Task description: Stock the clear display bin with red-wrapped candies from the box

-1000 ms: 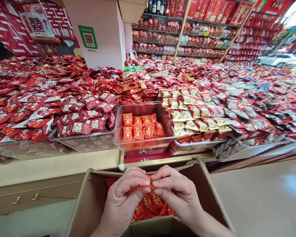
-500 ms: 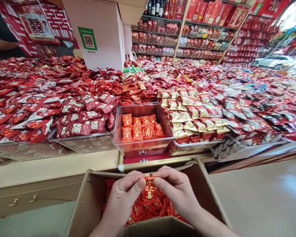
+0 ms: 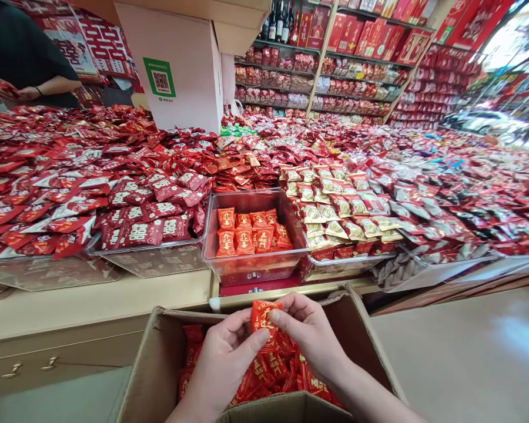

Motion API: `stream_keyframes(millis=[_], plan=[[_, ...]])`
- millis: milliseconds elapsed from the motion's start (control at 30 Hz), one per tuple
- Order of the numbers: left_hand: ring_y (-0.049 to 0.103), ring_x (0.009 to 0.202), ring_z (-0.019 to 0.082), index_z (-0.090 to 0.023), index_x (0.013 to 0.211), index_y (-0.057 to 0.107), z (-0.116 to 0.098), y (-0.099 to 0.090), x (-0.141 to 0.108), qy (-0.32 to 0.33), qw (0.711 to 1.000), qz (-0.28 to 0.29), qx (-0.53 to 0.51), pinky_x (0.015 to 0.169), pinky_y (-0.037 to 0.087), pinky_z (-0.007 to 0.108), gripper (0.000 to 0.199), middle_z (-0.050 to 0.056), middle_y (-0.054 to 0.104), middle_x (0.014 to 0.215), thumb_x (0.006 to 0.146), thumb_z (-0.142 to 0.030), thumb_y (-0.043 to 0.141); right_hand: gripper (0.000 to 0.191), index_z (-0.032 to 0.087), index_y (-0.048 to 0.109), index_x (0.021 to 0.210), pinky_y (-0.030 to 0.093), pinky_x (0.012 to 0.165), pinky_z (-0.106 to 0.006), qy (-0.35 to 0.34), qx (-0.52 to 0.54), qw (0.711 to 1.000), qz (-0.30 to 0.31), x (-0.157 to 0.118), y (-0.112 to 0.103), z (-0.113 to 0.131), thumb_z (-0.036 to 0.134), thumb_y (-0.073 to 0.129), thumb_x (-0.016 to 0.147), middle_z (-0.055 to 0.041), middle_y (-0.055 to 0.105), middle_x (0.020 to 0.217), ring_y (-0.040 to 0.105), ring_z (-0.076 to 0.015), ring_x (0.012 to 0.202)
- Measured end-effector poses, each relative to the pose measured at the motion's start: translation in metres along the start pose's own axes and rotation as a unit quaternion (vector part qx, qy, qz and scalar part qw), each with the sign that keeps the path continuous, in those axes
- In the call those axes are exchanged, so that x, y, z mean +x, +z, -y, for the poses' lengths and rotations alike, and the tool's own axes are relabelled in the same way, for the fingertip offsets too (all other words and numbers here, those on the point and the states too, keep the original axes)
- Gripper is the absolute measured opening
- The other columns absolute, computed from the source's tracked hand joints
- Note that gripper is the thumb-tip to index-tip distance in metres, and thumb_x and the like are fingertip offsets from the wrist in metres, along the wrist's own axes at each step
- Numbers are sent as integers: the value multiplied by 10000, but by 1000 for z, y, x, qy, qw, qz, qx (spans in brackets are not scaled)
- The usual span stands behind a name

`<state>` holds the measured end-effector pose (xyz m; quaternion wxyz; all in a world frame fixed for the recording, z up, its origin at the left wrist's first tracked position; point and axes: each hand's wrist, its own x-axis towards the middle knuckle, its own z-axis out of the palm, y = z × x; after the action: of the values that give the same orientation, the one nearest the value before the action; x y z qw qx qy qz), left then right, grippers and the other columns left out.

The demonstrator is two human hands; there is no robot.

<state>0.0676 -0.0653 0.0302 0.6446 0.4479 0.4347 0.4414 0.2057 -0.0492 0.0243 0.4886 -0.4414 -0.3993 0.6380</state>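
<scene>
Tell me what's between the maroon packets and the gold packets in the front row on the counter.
In the head view, a clear tub of red packets sits between the maroon packets and the gold packets.

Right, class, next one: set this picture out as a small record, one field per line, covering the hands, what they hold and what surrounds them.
Left hand: holds a red packet
Right hand: holds the same packet, thumb across its front
Below the hands: cardboard box containing more red packets
Ahead: clear tub, partly filled with red-and-gold packets
Left of tub: maroon packets
Right of tub: cream-and-red packets
</scene>
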Motion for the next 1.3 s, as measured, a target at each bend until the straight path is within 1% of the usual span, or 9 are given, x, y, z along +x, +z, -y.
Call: stream_keyframes(millis=[133, 233, 433, 600, 667, 833, 967, 1133, 1300], plan=[[569, 947, 211, -172, 1035, 593, -1, -2, 1, -13, 997, -26, -74, 879, 412, 339, 319, 55, 651, 1008, 720, -224, 603, 221, 141, 554, 802, 406, 570, -227, -9, 41, 999, 22, 1, -2, 0, 333, 593, 701, -3, 564, 644, 492, -79, 563], [573, 944, 208, -173, 1036, 590, -2, -4, 0, -18, 993, -39, -107, 870, 414, 339, 313, 59, 650, 1012, 728, -234, 595, 237, 141, 549, 831, 410, 587, -237, -5, 39, 998, 46, 1, 0, 1, 329, 600, 696, -8, 567, 658, 503, -85, 581], [548, 978, 189, -181, 983, 622, 0, -7, -3, -3, 995, -35, -96, 914, 361, 310, 255, 47, 646, 1020, 737, -238, 589, 217, 127, 550, 698, 345, 521, -196, 5, -32, 998, 55, -1, 7, 2, 300, 660, 627, 17, 519, 593, 424, -57, 536], [600, 836, 218, -159, 921, 653, 0, -3, -3, -39, 983, -22, -177, 798, 436, 351, 241, 53, 694, 830, 702, -254, 620, 228, 118, 533, 640, 319, 489, -185, 19, -28, 999, 42, -2, 5, 2, 307, 659, 625, 26, 507, 547, 400, -47, 499], [604, 799, 216, -154, 900, 659, 0, -2, -3, -31, 984, -29, -173, 763, 450, 340, 235, 48, 693, 791, 686, -249, 634, 219, 119, 535, 645, 326, 492, -183, 16, -25, 999, 45, -2, 3, 2, 301, 657, 631, 26, 515, 551, 407, -47, 503], [583, 794, 158, -203, 875, 655, 1, -7, -3, 56, 996, -64, -14, 737, 451, 255, 163, 14, 658, 853, 722, -222, 602, 163, 149, 561, 732, 395, 561, -205, -44, -42, 997, 55, -4, 1, -1, 267, 641, 654, 12, 554, 635, 474, -74, 576], [576, 850, 154, -237, 829, 664, 4, -12, -5, 177, 974, -61, 129, 757, 459, 229, 157, 8, 631, 896, 717, -148, 600, 138, 181, 584, 809, 438, 648, -250, -131, -74, 987, 64, -6, -2, -3, 235, 614, 686, -24, 583, 768, 534, -122, 722], [587, 867, 164, -282, 918, 640, 4, -13, -9, 274, 945, -50, 172, 770, 478, 261, 282, 13, 632, 952, 721, -89, 583, 103, 201, 622, 787, 462, 667, -270, -222, -121, 964, 88, -9, -5, 2, 158, 601, 695, -40, 587, 793, 556, -140, 750], [584, 879, 178, -276, 896, 648, 3, -14, -9, 299, 941, -24, 158, 785, 474, 284, 261, 17, 633, 943, 727, -91, 575, 131, 217, 639, 783, 479, 657, -271, -249, -134, 955, 95, -12, -5, 7, 133, 602, 691, -43, 599, 793, 574, -142, 735]])
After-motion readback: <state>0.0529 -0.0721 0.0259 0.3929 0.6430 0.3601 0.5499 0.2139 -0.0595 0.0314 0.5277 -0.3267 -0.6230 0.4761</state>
